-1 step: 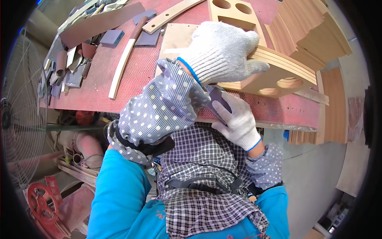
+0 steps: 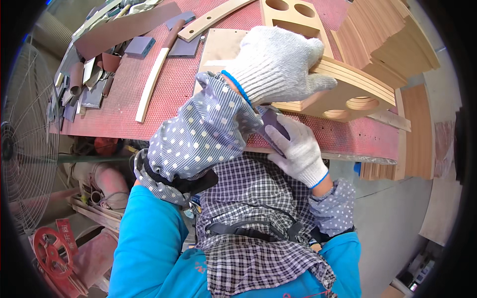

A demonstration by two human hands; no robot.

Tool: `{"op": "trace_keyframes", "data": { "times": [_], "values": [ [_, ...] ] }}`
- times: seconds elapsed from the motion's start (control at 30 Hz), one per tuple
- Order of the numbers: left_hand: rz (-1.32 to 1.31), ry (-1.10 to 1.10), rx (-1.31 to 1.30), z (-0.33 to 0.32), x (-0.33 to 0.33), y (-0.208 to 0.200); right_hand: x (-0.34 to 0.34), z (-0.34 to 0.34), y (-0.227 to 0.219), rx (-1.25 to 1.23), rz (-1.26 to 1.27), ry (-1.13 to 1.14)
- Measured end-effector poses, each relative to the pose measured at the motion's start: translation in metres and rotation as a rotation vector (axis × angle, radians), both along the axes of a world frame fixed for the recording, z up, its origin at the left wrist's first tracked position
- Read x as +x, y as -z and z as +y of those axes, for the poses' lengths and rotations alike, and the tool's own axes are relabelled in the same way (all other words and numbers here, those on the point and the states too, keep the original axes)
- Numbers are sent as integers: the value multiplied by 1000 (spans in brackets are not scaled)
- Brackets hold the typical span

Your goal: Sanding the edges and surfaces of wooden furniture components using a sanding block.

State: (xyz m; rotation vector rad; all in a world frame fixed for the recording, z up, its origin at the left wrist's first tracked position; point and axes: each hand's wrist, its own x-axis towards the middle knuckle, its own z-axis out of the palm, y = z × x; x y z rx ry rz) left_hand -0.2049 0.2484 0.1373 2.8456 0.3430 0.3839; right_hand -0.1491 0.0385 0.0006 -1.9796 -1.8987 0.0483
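Note:
My left hand [image 2: 278, 67], in a white knit glove, grips the edge of a pale plywood box [image 2: 343, 94] with round holes and a curved, layered edge. Its thumb lies along that edge and the fingertips are partly hidden. Below it, near the front of the table, my right hand [image 2: 298, 149], also gloved, is closed around a dark grey-purple sanding block [image 2: 272, 123]. The block's far end disappears behind my left wrist and sleeve, so its contact with the wood cannot be made out.
On the red mesh-topped table [image 2: 119, 109] lie a curved wooden strip [image 2: 153, 82], grey sanding pads [image 2: 139, 47] and a heap of abrasive scraps [image 2: 92, 82]. Stacked wooden panels [image 2: 382, 39] stand at the right. A large fan [image 2: 27, 139] is at the left.
My right hand has shifted very slightly to the right and down, still holding the sanding block. My left hand and the plywood box look still.

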Motion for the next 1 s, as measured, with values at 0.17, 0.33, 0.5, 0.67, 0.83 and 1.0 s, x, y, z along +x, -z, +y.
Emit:
{"op": "trace_keyframes", "data": {
  "times": [0.17,0.33,0.5,0.67,0.83,1.0],
  "values": [
    [-65,16,50,2,1,6,16,3,-14,-39,-63,-104],
    [-26,22,0,1,2,5,24,-6,-15,18,407,93],
    [-19,14,-5,3,2,4,-2,-29,-19,287,956,537],
    [-46,22,12,5,2,5,-13,-27,-2,171,881,593],
    [-66,28,16,3,4,6,-15,-17,6,244,273,306],
    [-58,23,26,3,3,5,-24,-14,7,180,-32,121]
  ]
}}
